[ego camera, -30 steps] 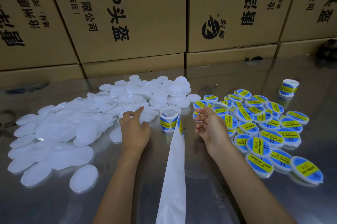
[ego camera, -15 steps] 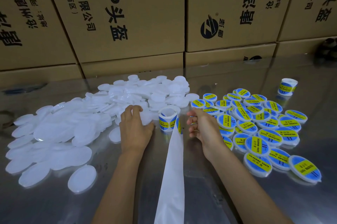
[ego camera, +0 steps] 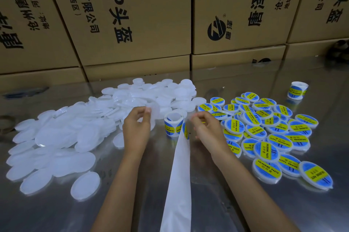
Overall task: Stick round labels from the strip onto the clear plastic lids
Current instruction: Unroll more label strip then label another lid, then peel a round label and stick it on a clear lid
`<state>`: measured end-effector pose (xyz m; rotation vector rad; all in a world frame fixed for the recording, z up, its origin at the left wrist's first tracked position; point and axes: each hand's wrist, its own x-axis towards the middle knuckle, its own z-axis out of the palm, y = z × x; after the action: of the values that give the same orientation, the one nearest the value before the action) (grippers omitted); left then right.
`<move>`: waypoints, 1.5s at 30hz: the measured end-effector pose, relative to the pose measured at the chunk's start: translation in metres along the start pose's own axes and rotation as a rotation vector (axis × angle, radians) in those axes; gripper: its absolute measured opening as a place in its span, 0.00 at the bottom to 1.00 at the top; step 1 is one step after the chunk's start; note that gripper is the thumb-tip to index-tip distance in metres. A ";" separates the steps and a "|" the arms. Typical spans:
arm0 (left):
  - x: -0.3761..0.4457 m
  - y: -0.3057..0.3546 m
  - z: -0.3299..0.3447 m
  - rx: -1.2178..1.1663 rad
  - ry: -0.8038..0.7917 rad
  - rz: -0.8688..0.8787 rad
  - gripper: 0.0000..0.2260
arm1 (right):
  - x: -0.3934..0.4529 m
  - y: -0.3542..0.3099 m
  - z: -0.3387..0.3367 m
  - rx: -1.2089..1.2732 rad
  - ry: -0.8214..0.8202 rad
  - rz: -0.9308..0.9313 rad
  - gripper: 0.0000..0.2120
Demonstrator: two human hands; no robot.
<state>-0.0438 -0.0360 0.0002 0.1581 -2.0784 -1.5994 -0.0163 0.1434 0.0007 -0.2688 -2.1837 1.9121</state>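
Observation:
A pile of clear plastic lids [ego camera: 75, 129] covers the left of the steel table [ego camera: 132, 203]. My left hand [ego camera: 137, 129] holds one clear lid [ego camera: 154, 112] lifted off the pile's right edge. A roll of blue-and-yellow round labels [ego camera: 172, 124] stands between my hands. Its white backing strip [ego camera: 178, 180] runs down toward me. My right hand [ego camera: 206, 130] has its fingers curled at the strip's top, pinching the edge of a label [ego camera: 186, 130]. Labelled lids [ego camera: 264, 137] lie heaped on the right.
A second label roll [ego camera: 298, 91] stands at the far right. Stacked cardboard boxes [ego camera: 132, 24] wall off the back of the table. A dark object [ego camera: 340, 50] sits at the far right edge.
My left hand picked a clear lid out of the pile and raised it. My right hand moved left from the labelled heap to the strip and closed its fingers at a label.

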 end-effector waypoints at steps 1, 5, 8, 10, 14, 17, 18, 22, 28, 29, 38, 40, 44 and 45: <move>0.001 0.005 -0.002 -0.127 0.008 -0.105 0.05 | 0.001 0.001 0.001 -0.034 -0.047 -0.018 0.06; -0.003 0.021 -0.008 -0.546 -0.078 -0.398 0.06 | 0.001 0.011 0.007 -0.185 -0.232 -0.067 0.22; -0.008 0.024 -0.007 -0.638 -0.239 -0.492 0.05 | 0.001 0.017 0.011 -0.197 -0.251 -0.117 0.27; -0.013 0.024 -0.001 -0.604 -0.324 -0.503 0.07 | 0.000 0.018 0.013 -0.199 -0.228 -0.152 0.29; -0.022 0.024 0.017 -0.479 -0.366 -0.432 0.09 | -0.002 0.019 0.015 -0.279 -0.183 -0.202 0.31; -0.023 0.023 0.020 -0.427 -0.360 -0.401 0.08 | -0.002 0.020 0.015 -0.327 -0.140 -0.223 0.27; -0.023 0.023 0.020 -0.426 -0.358 -0.395 0.07 | -0.002 0.020 0.015 -0.328 -0.122 -0.215 0.25; -0.024 0.024 0.018 -0.421 -0.373 -0.357 0.05 | -0.002 0.020 0.016 -0.295 -0.086 -0.181 0.21; -0.029 0.027 0.022 -0.346 -0.408 -0.301 0.05 | -0.002 0.021 0.014 -0.312 -0.056 -0.185 0.21; -0.028 0.027 0.022 -0.323 -0.405 -0.288 0.05 | -0.003 0.021 0.014 -0.315 -0.058 -0.184 0.21; -0.026 0.022 0.020 -0.320 -0.354 -0.297 0.05 | -0.004 0.022 0.017 -0.300 -0.086 -0.200 0.22; -0.025 0.020 0.020 -0.345 -0.334 -0.334 0.06 | -0.004 0.020 0.016 -0.269 -0.109 -0.187 0.22; -0.022 0.020 0.019 -0.402 -0.296 -0.394 0.06 | 0.001 0.017 0.010 -0.205 -0.202 -0.142 0.12; -0.022 0.020 0.019 -0.432 -0.298 -0.413 0.05 | 0.002 0.017 0.010 -0.211 -0.224 -0.145 0.11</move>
<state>-0.0296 -0.0047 0.0085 0.2173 -1.9316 -2.4134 -0.0213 0.1370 -0.0177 0.0728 -2.4766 1.7084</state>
